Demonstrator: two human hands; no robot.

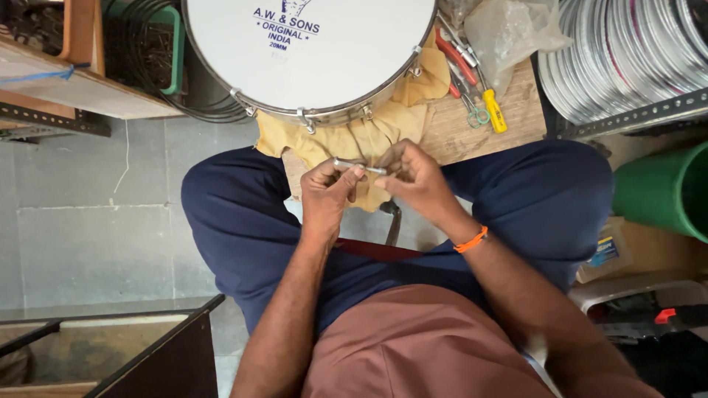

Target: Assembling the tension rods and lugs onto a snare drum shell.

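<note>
My left hand [330, 190] and my right hand [414, 179] meet in front of me, over my lap, and together pinch a small metal bolt [359, 167] held level between the fingertips. An orange band circles my right wrist. Just beyond the hands stands a round drum with a white head [310, 44] and a metal rim with tension lugs, resting on a yellow cloth [346, 136] over a low wooden board [472, 125].
Pliers with red handles [456, 59], small scissors and a yellow-handled screwdriver [494, 110] lie on the board at the right. Stacked metal hoops [619, 51] fill the upper right, a green bucket [664, 191] sits at right, a dark box [110, 346] at lower left.
</note>
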